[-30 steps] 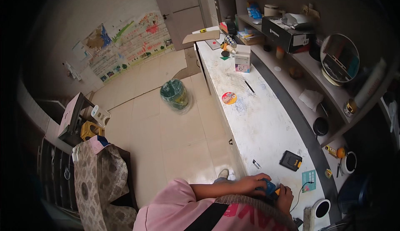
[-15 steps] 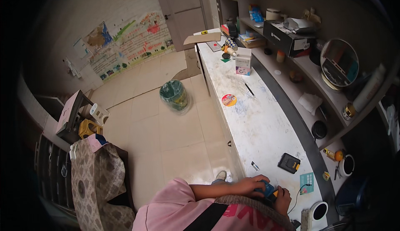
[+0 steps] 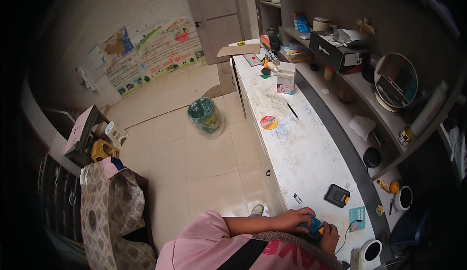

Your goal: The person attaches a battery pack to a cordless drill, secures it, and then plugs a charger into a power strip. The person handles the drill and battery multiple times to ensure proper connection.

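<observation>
Both hands on one small blue gadget (image 3: 313,225) at the near end of the white counter (image 3: 301,158), close to the person's chest. Left hand (image 3: 294,218) curled over its top-left side, fingers wrapped. Right hand (image 3: 331,236) closed on its right side (a yellow-orange bit shows between the two hands, can't tell what it is).

Nearby on the counter: black battery pack with yellow trim (image 3: 337,195) just beyond the hands, teal card (image 3: 357,218) to its right, thin black cable (image 3: 348,231) running toward the right hand.

Containers:
- Green waste bin (image 3: 205,117) on the tile floor left of the counter, lined with a clear bag; contents not readable.
- White mug (image 3: 402,198) on the low shelf at right, inside not visible.
- White cylindrical cup (image 3: 370,251) at the counter's near right corner, dark opening, contents unclear.
- Small carton box (image 3: 285,78) standing upright mid-counter, closed.
- Black box (image 3: 335,50) on the upper shelf, with crumpled silver wrap (image 3: 351,36) lying on top.
</observation>
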Demonstrator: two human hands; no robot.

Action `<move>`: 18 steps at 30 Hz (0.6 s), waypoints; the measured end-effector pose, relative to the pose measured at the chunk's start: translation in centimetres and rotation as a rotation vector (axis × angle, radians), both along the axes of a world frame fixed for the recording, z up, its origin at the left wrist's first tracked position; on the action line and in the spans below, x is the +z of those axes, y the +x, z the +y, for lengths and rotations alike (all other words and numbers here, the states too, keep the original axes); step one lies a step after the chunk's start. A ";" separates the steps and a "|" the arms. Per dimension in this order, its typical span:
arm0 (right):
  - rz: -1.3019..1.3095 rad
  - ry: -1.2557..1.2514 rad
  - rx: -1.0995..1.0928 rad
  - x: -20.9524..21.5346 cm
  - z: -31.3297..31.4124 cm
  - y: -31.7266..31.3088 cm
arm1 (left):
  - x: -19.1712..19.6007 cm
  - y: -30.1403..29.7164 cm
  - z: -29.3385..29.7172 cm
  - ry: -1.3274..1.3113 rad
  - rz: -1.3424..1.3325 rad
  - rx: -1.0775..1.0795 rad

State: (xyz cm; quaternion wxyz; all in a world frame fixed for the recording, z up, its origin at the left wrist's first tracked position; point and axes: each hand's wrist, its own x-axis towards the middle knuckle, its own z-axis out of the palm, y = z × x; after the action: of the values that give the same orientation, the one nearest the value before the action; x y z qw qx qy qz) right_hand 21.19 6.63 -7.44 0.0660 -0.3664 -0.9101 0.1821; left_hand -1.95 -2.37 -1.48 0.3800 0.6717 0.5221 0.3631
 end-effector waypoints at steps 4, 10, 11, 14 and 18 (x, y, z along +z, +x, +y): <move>0.025 0.023 -0.003 0.0 -0.2 -0.1 | 0.0 0.0 -0.1 0.015 0.000 0.001; 0.009 -0.001 0.005 0.3 0.1 -0.2 | 0.2 0.0 0.1 0.023 -0.004 0.010; 0.010 0.002 0.006 0.2 0.1 -0.2 | 0.2 0.0 0.1 0.019 -0.005 0.010; 0.015 0.019 0.011 0.1 0.0 -0.1 | 0.2 0.1 -0.1 0.011 -0.008 0.011; 0.013 0.014 0.022 0.3 -0.5 -0.1 | 0.3 0.3 -0.9 0.009 -0.011 0.025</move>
State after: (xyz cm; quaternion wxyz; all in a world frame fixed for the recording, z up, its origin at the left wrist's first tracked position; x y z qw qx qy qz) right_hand 21.08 6.15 -7.13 0.0723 -0.3549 -0.9148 0.1789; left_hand -1.69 -3.22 -1.21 0.3751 0.6649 0.5268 0.3738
